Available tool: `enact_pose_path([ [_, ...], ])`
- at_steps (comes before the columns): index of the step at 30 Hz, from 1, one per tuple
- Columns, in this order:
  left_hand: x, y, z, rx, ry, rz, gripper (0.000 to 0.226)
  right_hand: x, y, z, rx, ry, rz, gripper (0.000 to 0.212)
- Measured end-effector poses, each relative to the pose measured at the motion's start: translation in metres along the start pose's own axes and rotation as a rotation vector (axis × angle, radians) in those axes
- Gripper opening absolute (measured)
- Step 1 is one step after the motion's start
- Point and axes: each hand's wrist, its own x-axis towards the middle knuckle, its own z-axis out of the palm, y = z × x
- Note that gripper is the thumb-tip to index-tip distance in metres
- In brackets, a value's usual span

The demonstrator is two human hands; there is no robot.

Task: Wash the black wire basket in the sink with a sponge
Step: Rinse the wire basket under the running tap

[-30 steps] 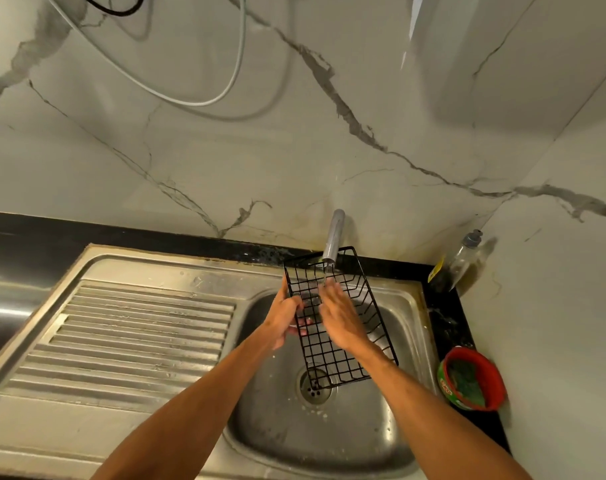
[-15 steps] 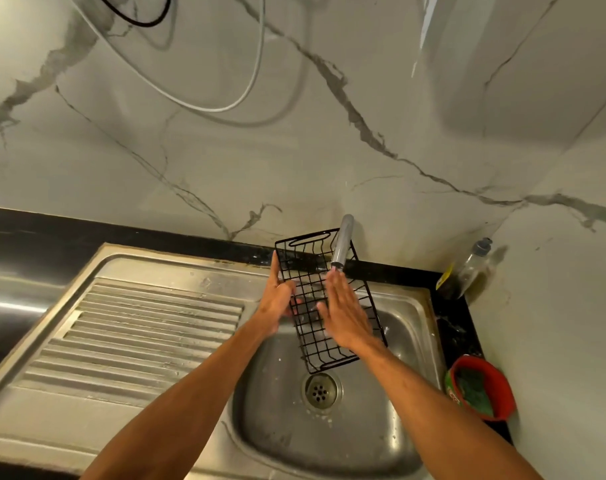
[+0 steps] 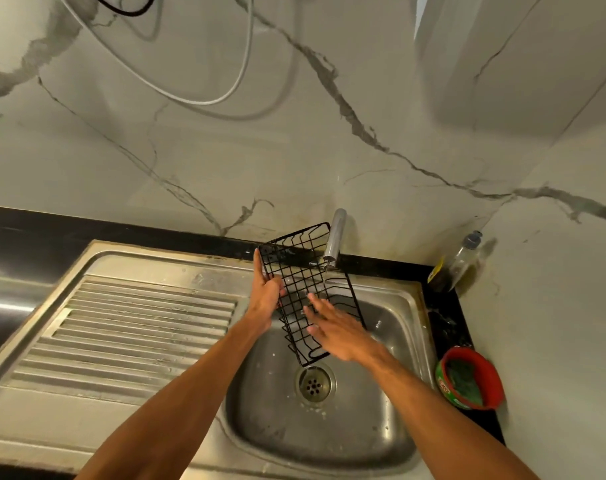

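The black wire basket (image 3: 303, 275) is held tilted over the steel sink (image 3: 395, 341), its far end raised under the tap (image 3: 334, 237). A thin stream of water runs from the tap through the basket's wires. My left hand (image 3: 265, 299) grips the basket's left rim, with the forefinger stretched along the edge. My right hand (image 3: 336, 329) lies flat with straight fingers on the basket's lower right part. A green sponge sits in a red tub (image 3: 469, 377) on the counter to the right of the sink; neither hand holds it.
The drain (image 3: 313, 382) lies just below the basket's lower end. A ribbed steel draining board (image 3: 132, 327) spreads to the left. A clear bottle (image 3: 459, 263) stands in the back right corner by the marble wall. A white cable hangs on the wall above.
The basket has tilted further and shifted a little left. My right hand slid down from the basket's middle toward its lower right end. My left hand keeps its hold on the rim.
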Motion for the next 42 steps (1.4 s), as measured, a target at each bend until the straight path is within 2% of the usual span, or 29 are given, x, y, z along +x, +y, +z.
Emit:
enact_pose_path([
  [3,-0.003,0.004,-0.005,-0.036,0.087,-0.007,0.086,-0.004,0.003,0.006,-0.11,0.082,0.091,0.062],
  [7,0.004,0.0,-0.011,0.01,0.163,0.047,0.087,-0.004,-0.018,0.013,-0.085,-0.018,-0.04,0.061],
  [10,0.0,0.008,-0.014,-0.025,0.234,0.045,0.087,0.003,-0.004,0.004,-0.251,0.212,0.057,0.071],
  [12,-0.004,0.013,-0.014,-0.087,0.286,0.041,0.083,0.007,-0.009,-0.002,-0.34,0.255,0.089,0.071],
  [13,-0.003,0.014,-0.014,-0.117,0.303,0.047,0.081,0.009,-0.013,-0.001,-0.351,0.244,0.043,0.068],
  [16,0.002,0.012,-0.015,-0.128,0.298,0.075,0.085,0.008,-0.011,-0.005,-0.29,0.204,-0.071,0.055],
  [18,-0.003,0.018,-0.009,-0.163,0.296,0.064,0.086,0.009,-0.004,-0.012,-0.326,0.319,-0.023,0.055],
  [20,-0.009,0.025,-0.001,-0.255,0.328,0.034,0.081,0.009,-0.012,-0.017,-0.39,0.359,0.063,0.055],
  [24,-0.002,0.026,0.002,-0.32,0.348,0.039,0.073,0.009,-0.016,-0.011,-0.322,0.275,-0.116,0.049],
  [25,-0.003,0.027,0.003,-0.305,0.335,0.041,0.073,0.009,-0.008,-0.014,-0.324,0.306,-0.127,0.048],
  [28,-0.006,0.029,0.01,-0.341,0.326,0.032,0.075,0.009,-0.003,-0.021,-0.394,0.412,-0.01,0.05],
  [31,-0.003,0.029,0.013,-0.36,0.319,0.053,0.073,0.01,-0.005,-0.022,-0.355,0.314,-0.07,0.047],
  [35,-0.002,0.027,0.014,-0.361,0.313,0.029,0.075,0.01,0.018,-0.041,-0.428,0.383,0.101,0.054],
  [39,0.001,0.027,0.011,-0.346,0.327,0.055,0.075,0.009,0.007,-0.026,-0.374,0.155,-0.106,0.053],
  [40,0.003,0.025,0.011,-0.345,0.312,0.056,0.077,0.008,0.01,-0.029,-0.353,0.169,-0.112,0.05],
  [42,0.003,0.025,0.01,-0.36,0.307,0.048,0.077,0.01,0.019,-0.034,-0.401,0.331,-0.053,0.043],
])
